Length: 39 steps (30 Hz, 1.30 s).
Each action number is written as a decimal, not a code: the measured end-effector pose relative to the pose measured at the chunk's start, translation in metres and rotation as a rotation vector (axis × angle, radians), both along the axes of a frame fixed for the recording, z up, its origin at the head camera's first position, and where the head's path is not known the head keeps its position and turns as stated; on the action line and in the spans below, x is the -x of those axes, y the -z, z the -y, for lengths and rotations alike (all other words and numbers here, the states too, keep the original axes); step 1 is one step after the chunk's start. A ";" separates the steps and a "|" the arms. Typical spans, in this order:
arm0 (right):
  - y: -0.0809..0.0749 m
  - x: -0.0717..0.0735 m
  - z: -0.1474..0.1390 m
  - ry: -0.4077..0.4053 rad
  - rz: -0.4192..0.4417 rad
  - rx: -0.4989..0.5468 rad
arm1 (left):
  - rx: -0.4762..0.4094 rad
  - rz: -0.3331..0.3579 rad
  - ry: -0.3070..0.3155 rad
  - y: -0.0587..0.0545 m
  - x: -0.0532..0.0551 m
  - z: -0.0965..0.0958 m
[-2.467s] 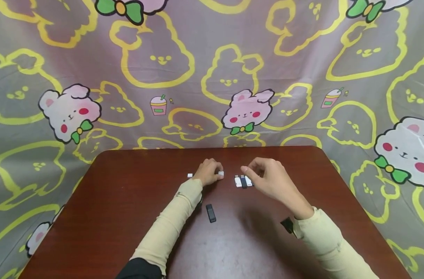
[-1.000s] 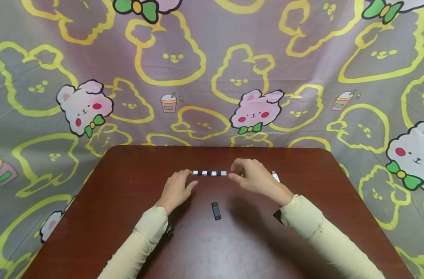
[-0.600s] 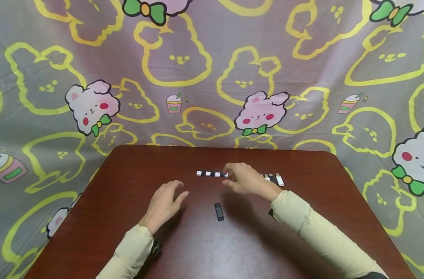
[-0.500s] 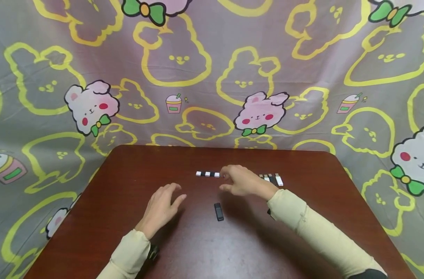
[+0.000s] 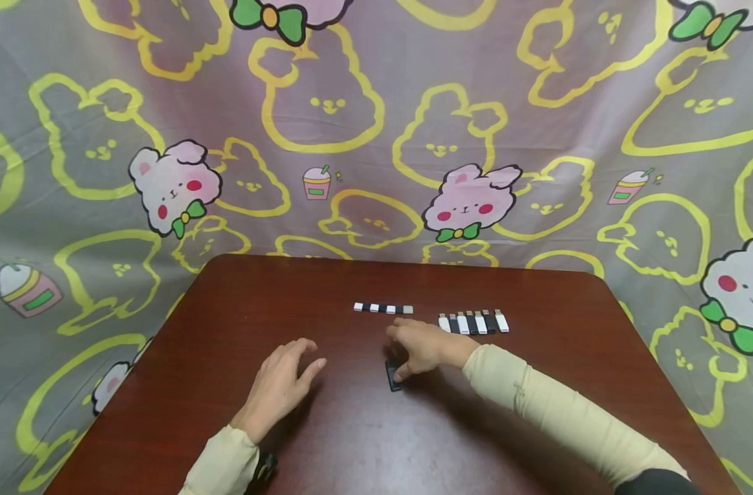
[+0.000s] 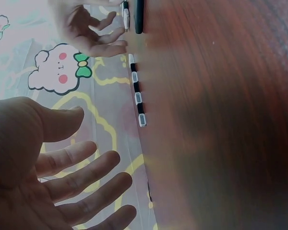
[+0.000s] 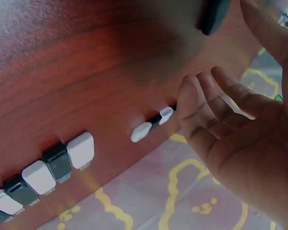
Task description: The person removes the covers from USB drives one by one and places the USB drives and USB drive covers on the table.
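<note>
A capped black USB stick (image 5: 390, 378) lies alone near the middle of the table. My right hand (image 5: 427, 347) is right over it, thumb tip at the stick's edge in the head view. In the right wrist view the fingers are loosely bent and apart from the stick (image 7: 215, 17), with nothing between them. My left hand (image 5: 274, 385) hovers at the left, fingers spread and empty. Behind the hands, small white and black caps (image 5: 374, 309) form a line. To their right stand uncapped USB sticks (image 5: 463, 324), alternating white and black, metal plugs facing the far edge.
The brown wooden table (image 5: 271, 295) has rounded far corners. A patterned curtain (image 5: 351, 165) hangs right behind its far edge. Several uncapped sticks (image 7: 38, 176) also show in the right wrist view.
My right hand has moved from the line of caps toward me, down to the black USB stick. The left hand has drawn back from the caps to the lower left. Both rows are now uncovered.
</note>
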State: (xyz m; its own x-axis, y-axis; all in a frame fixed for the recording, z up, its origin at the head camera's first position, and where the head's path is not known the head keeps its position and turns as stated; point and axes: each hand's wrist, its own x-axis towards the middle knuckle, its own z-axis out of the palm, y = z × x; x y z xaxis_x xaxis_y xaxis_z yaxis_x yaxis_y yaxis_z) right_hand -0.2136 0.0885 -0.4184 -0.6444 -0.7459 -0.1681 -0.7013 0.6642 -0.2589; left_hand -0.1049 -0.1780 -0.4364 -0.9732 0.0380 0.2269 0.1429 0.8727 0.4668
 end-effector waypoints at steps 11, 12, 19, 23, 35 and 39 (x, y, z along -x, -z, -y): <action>0.012 -0.004 -0.003 -0.042 0.038 -0.002 | -0.005 -0.010 0.003 0.000 -0.002 -0.003; 0.012 -0.004 -0.004 -0.043 0.044 0.001 | -0.006 -0.011 0.004 0.000 -0.001 -0.004; 0.018 -0.005 -0.006 -0.066 0.013 0.030 | -0.005 -0.002 0.016 0.000 0.002 -0.008; 0.020 -0.005 -0.007 -0.093 -0.061 0.036 | -0.002 -0.015 0.027 -0.001 0.005 -0.009; 0.030 -0.005 -0.009 -0.078 -0.126 -0.009 | -0.001 -0.080 0.075 0.001 0.013 -0.016; 0.031 -0.006 -0.011 -0.070 -0.142 -0.011 | 0.005 -0.091 0.070 0.001 0.015 -0.017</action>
